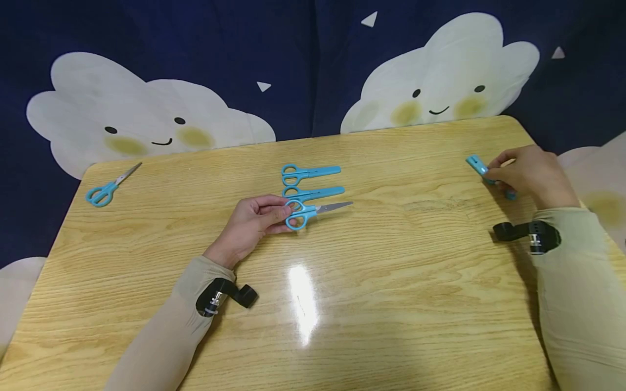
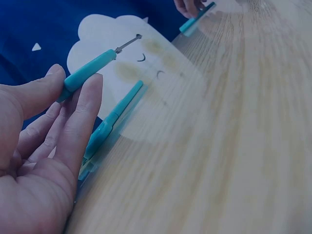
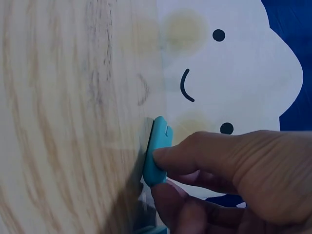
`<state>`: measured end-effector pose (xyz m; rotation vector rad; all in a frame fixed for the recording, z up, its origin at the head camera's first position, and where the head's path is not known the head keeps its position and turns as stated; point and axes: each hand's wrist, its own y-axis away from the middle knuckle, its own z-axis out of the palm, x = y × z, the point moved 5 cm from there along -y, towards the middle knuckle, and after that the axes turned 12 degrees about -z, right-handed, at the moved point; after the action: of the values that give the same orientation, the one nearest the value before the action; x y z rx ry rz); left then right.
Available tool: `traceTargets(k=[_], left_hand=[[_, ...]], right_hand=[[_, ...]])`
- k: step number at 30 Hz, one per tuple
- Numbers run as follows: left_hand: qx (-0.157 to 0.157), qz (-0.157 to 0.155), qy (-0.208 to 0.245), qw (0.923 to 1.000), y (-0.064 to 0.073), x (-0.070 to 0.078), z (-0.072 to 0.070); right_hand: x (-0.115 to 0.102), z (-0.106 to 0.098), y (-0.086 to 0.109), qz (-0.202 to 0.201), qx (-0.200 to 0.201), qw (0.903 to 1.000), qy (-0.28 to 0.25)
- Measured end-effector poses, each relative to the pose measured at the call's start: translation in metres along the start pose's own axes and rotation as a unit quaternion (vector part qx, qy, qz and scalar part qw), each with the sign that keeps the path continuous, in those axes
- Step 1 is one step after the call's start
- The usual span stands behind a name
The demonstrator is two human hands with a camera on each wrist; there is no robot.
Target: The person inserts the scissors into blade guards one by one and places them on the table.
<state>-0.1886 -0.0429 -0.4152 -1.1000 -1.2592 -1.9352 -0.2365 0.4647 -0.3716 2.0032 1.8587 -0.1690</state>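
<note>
My left hand pinches a pair of scissors by its light blue handles. The bare metal blades point right, and in the left wrist view the scissors are raised off the table. Two blue scissors with covered blades lie just behind: a nearer pair, partly hidden, and a farther pair. On the far right, my right hand pinches a blue blade cover between thumb and finger, at the tabletop. Another blue piece shows under that hand, mostly hidden.
Another pair of blue-handled scissors with bare blades lies at the table's far left. The wooden table ends at a dark blue cloth printed with white clouds. A black wrist camera sits on each sleeve.
</note>
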Motion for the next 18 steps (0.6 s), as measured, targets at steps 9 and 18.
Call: traceTargets(k=[9, 18], left_hand=[[-0.001, 0.003, 0.002, 1.0, 0.0, 0.0, 0.0], [-0.002, 0.003, 0.001, 1.0, 0.001, 0.001, 0.0]], right_hand=[[-0.008, 0.001, -0.002, -0.04, 0.014, 0.9991, -0.005], [-0.018, 0.006, -0.003, -0.061, 0.015, 0.9978, 0.018]])
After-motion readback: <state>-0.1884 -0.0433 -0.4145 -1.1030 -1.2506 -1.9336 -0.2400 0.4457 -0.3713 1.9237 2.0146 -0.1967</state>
